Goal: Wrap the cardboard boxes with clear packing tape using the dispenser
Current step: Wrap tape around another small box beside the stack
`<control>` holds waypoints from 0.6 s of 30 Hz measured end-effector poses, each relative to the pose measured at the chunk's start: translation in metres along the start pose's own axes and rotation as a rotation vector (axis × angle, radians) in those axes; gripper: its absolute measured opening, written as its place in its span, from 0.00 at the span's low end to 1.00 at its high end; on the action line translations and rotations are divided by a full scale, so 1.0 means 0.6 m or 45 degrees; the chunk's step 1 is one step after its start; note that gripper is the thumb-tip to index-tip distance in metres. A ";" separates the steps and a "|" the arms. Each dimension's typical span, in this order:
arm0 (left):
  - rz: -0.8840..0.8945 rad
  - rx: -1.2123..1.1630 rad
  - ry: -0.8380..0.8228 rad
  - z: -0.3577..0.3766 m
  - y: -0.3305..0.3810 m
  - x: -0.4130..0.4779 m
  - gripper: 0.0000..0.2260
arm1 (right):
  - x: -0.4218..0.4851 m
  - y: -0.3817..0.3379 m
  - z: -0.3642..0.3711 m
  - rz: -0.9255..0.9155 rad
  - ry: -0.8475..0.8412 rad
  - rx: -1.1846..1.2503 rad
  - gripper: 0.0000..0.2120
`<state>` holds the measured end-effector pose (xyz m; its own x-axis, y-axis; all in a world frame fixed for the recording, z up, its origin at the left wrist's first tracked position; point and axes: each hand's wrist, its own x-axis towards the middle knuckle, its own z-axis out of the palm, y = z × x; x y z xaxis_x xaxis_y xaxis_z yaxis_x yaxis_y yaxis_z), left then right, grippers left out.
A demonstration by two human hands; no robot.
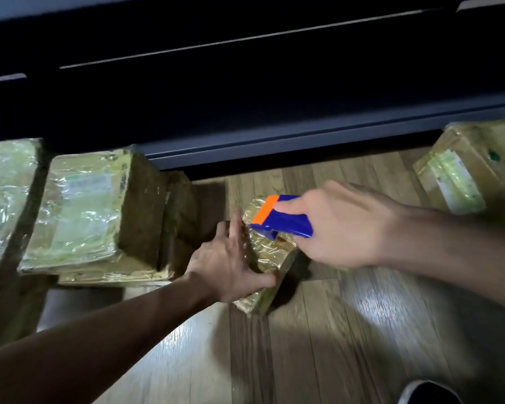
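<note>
Small box [270,253] looks light, stiff, film-slick. Left hand [231,266] braces its side, fingers straight; best held by the edges. Right hand [341,225] grips dispenser [283,220] just above.

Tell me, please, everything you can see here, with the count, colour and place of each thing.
small box: 1, brown under shiny clear tape, on the floor at centre
tape dispenser: 1, blue with an orange edge, over the small box's far end
stacked boxes: at least 3, brown, tape-wrapped, piled at the left against the cabinet
far box: 1, brown with a pale label, tape-wrapped, at the right edge
floor: 1, wood planks, lower half of the view
cabinet: 1, dark, across the top
shoe: 1, dark with a pale rim, bottom right, too cropped to be sure
left grip: 1, fingers straight, steadying the small box's left side
right grip: 1, holds the tape dispenser
</note>
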<state>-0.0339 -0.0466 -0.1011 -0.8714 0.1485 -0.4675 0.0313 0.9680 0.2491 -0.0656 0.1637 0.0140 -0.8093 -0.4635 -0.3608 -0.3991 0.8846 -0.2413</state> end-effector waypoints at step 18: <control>0.013 -0.619 -0.179 -0.053 -0.067 0.028 0.55 | 0.011 0.052 0.117 0.018 0.270 0.290 0.30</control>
<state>-0.0654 -0.0893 -0.0923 -0.7969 0.2154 -0.5644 -0.2214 0.7652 0.6046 -0.0529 0.1846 -0.0591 -0.8954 -0.4092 -0.1755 -0.2996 0.8454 -0.4422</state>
